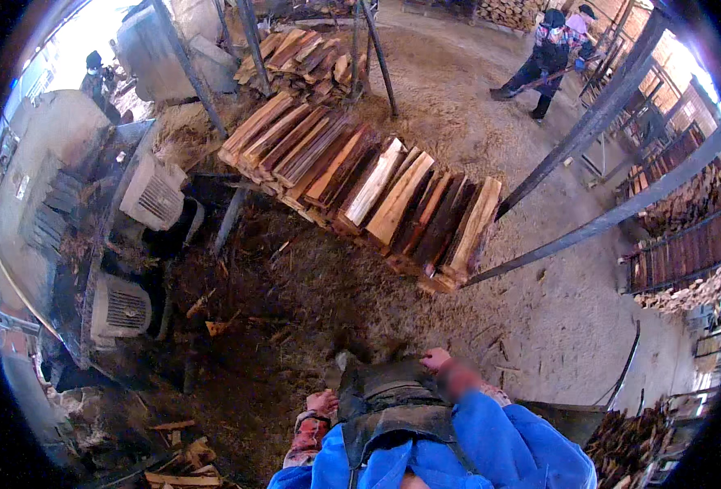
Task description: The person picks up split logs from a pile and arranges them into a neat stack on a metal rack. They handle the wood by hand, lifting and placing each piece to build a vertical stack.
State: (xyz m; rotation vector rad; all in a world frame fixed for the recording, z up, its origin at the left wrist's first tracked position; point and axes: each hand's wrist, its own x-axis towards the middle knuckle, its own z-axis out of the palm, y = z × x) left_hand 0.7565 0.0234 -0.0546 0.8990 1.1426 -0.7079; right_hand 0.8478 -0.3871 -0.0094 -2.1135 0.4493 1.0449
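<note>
My left hand [322,401] is closed at the left edge of a dark, worn apron [393,391] that hangs in front of me. At the apron's upper right corner, my right hand [436,359] has its fingers curled on the cloth. Blue clothing covers my right arm, and a red patterned cuff shows at my left wrist. Beyond my hands lies a long stacked row of split firewood [360,179], out of reach of both.
Metal posts [597,114] slant up at the row's ends. On the left stands a large machine [51,196] with grey vented motors [155,194]. A person [544,61] holding a long tool stands far right; another person [96,81] is far left. Wood stacks [678,253] line the right side.
</note>
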